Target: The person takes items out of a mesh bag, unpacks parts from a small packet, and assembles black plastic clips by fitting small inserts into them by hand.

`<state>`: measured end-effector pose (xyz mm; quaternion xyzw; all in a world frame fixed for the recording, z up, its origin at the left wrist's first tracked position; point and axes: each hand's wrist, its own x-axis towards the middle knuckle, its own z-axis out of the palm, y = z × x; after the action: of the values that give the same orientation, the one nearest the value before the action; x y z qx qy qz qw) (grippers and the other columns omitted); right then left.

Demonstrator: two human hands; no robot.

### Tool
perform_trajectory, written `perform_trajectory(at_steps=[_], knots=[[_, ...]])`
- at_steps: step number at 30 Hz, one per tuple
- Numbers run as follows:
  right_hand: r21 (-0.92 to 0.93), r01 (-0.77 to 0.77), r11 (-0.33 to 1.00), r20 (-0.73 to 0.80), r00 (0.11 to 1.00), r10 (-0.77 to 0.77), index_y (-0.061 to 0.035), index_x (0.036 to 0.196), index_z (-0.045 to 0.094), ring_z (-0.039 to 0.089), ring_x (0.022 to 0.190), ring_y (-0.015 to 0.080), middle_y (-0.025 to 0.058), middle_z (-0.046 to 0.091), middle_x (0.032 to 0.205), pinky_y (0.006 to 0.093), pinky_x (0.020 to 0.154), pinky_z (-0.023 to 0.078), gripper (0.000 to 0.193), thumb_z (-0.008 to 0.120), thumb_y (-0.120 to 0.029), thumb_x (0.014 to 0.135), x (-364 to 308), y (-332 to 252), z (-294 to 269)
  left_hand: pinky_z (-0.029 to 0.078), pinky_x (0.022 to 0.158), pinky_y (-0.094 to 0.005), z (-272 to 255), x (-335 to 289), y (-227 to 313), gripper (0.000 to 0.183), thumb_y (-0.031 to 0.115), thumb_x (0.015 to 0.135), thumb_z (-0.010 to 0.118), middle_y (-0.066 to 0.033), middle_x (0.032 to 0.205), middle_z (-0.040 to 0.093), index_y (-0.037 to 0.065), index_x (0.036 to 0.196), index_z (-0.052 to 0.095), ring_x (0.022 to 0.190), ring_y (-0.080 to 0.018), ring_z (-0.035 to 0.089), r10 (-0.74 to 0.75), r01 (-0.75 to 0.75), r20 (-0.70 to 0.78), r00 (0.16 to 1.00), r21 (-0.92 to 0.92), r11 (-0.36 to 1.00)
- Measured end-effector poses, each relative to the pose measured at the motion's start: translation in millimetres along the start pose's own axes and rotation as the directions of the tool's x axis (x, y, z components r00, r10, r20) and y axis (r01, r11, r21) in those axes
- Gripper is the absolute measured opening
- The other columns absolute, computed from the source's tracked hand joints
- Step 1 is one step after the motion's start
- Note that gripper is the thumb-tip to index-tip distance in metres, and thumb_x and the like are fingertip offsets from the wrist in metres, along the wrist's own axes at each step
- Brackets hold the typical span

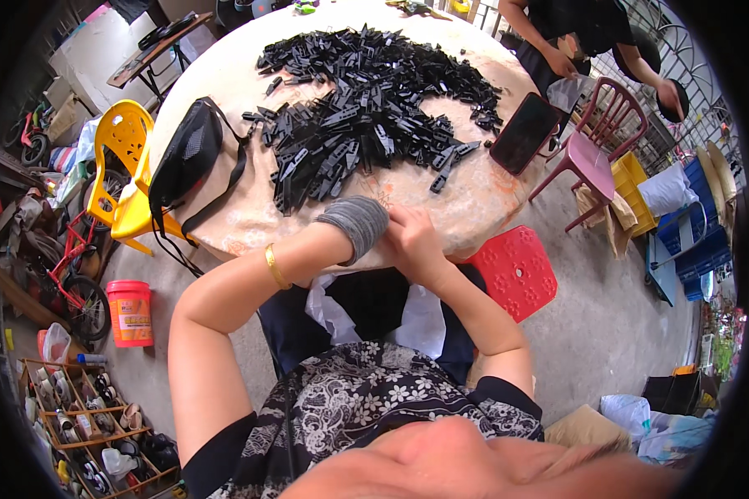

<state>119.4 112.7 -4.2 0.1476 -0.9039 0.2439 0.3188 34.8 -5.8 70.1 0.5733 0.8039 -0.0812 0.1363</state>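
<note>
My left hand is mostly hidden under a grey knitted cuff or glove at the table's near edge; its fingers do not show. A gold bracelet circles that forearm. Against the end of the grey cloth, my right hand is bare, with fingers bent inward. What lies between those fingers, if anything, is hidden. Just beyond both hands, a large heap of small black plastic clip-like pieces spreads over the round table, which has a pale patterned cover.
On the table, a black mesh bag with straps lies left and a dark phone right. Around it stand a yellow chair, a red stool, a maroon chair and a red bucket. Another person stands at the far right.
</note>
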Motion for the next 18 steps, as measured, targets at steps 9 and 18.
perform_trajectory(at_steps=[9,18], knots=[[0.243,-0.103,0.964,0.019,0.995,0.102,-0.0053,0.082,0.063,0.058,0.080,0.0262,0.0065,0.059,0.086,0.0361,0.070,0.044,0.012,0.067,-0.007,0.070,-10,10,-5,0.050,0.069,-0.0417,23,-3,-25,0.024,0.019,0.077,0.062,-0.0191,0.081,0.064,0.008,0.098,0.061,0.078,-0.0359,0.062,-0.097,0.053,-0.161,0.982,-0.257,0.965],[0.540,-0.592,0.598,0.585,0.775,0.240,0.0033,0.088,0.065,0.065,0.071,0.0196,0.0141,0.066,0.075,0.0284,0.065,0.050,0.020,0.065,-0.015,0.080,-14,-16,-28,0.050,0.071,-0.0368,27,-61,20,0.071,0.027,0.075,0.072,-0.0188,0.096,0.063,0.011,0.134,0.037,0.085,-0.0328,0.063,-0.003,-0.144,-0.298,0.955,-0.469,0.871]])
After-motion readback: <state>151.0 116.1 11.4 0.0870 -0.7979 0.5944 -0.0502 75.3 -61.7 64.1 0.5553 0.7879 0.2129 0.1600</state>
